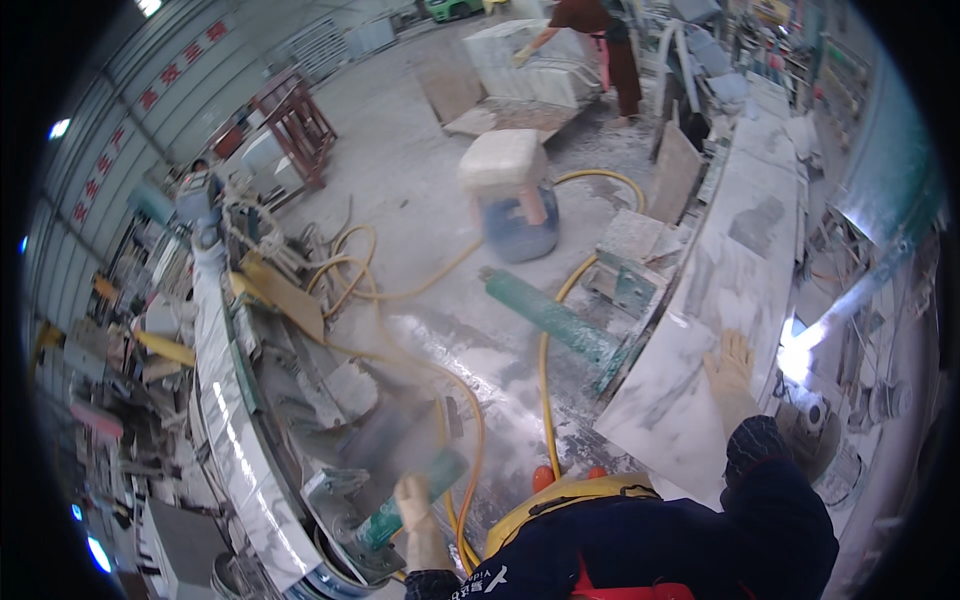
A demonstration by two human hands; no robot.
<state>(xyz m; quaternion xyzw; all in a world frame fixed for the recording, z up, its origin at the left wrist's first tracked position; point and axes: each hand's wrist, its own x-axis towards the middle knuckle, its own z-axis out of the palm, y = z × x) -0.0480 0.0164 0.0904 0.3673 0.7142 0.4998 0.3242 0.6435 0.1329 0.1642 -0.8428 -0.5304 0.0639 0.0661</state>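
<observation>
Both my hands wear pale cream gloves. My right hand (731, 366) lies flat with fingers stretched out on a white marble slab (668, 385) with grey veins, close to a bright lamp (796, 360). At lower left, my left hand (412, 503) is in front of a green tube (440, 470) that sticks out from a machine. Its fingers are blurred, and I cannot tell whether they grip the tube or only pass over it. A long, polished white stone strip (232, 430) runs along the left side.
A second green tube (550, 315) juts from the right bench. Yellow hoses (470, 400) snake over the wet floor. A blue drum (520, 225) with a pale block on top stands ahead. Farther off, a person (600, 45) touches stacked slabs (530, 65). A red rack (297, 130) stands far left.
</observation>
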